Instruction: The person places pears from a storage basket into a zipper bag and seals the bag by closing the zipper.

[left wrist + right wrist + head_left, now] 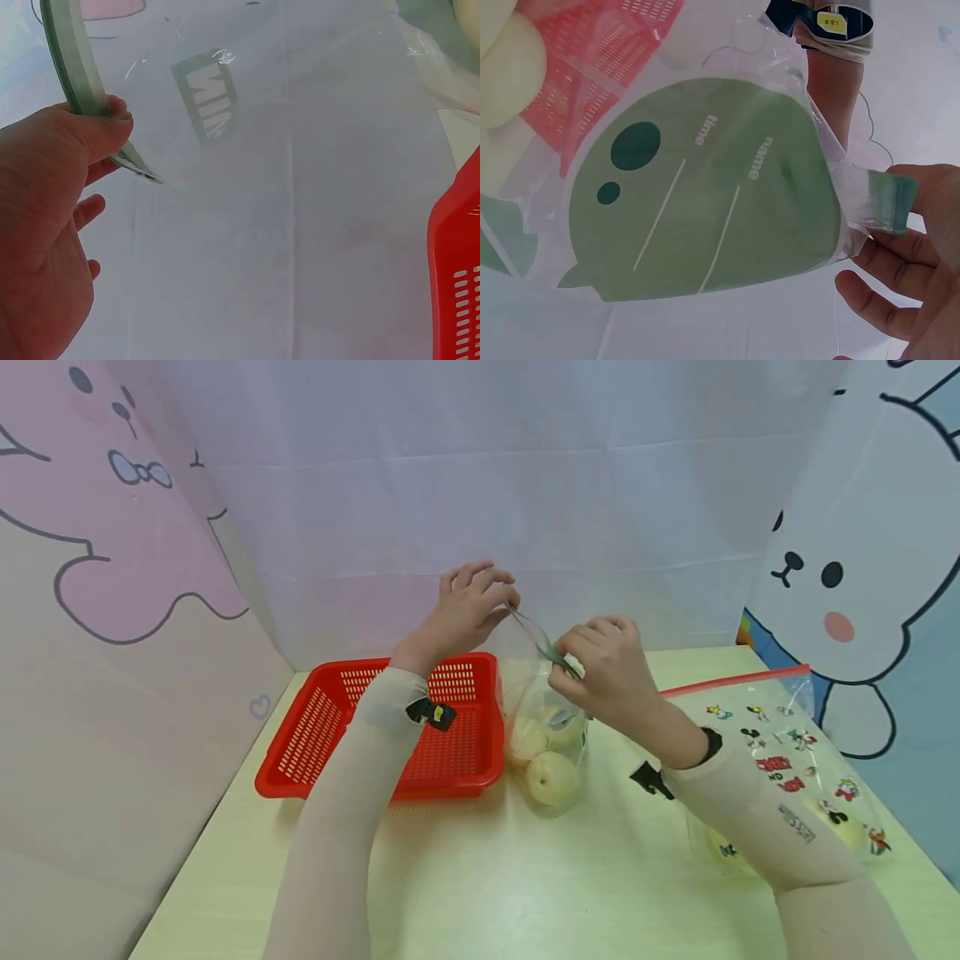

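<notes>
A clear zip bag (705, 187) with a green printed label hangs between both hands, its lower part on the table. Several pale yellow round fruits (552, 779) sit inside it. My left hand (467, 606) pinches one end of the bag's green zip strip (75, 60) between thumb and index finger, the other fingers loosely bent. At the strip's opposite end, my right hand (607, 668) pinches it with thumb and fingers. In the head view the left hand is higher and farther back than the right, so the strip slants.
A red plastic basket (457, 747) stands left of the bag, under the left forearm. To the right, partly behind the right forearm, lies another clear bag (787, 735) with a red zip strip, cartoon prints and pale fruits inside. Printed curtains (525, 510) surround the table (480, 877).
</notes>
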`<action>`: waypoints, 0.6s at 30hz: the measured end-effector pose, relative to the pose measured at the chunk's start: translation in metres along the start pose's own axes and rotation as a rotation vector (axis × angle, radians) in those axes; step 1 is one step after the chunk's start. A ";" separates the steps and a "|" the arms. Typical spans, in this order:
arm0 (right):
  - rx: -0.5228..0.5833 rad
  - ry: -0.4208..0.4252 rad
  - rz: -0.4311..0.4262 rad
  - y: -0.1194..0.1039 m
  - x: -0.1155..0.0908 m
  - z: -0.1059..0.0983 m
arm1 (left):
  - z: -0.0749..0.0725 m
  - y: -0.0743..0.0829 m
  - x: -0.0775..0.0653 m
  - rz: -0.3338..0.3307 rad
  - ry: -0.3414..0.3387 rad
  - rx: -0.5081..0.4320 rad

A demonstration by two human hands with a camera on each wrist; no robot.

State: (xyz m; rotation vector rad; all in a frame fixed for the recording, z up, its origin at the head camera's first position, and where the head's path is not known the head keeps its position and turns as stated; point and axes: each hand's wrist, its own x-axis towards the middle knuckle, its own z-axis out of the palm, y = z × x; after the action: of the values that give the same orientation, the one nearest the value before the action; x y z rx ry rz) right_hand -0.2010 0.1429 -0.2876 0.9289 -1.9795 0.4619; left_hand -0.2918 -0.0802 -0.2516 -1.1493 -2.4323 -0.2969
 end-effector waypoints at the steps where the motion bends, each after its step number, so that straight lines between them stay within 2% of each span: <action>1: -0.002 0.000 -0.001 0.000 0.000 0.000 | 0.001 -0.001 0.000 0.002 0.006 0.002; 9: -0.071 -0.047 -0.039 0.006 0.001 -0.007 | 0.004 -0.004 0.000 0.022 0.046 0.040; 13: -0.122 -0.092 -0.069 0.018 0.002 -0.017 | 0.000 -0.003 -0.001 0.019 0.034 0.042; 18: -0.128 -0.133 -0.100 0.033 0.002 -0.032 | -0.003 0.002 -0.005 0.008 0.002 0.073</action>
State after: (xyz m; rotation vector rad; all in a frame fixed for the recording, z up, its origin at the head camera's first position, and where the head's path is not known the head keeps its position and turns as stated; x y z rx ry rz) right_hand -0.2085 0.1832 -0.2680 0.9934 -2.0444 0.2200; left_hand -0.2870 -0.0834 -0.2509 -1.1263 -2.4161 -0.2054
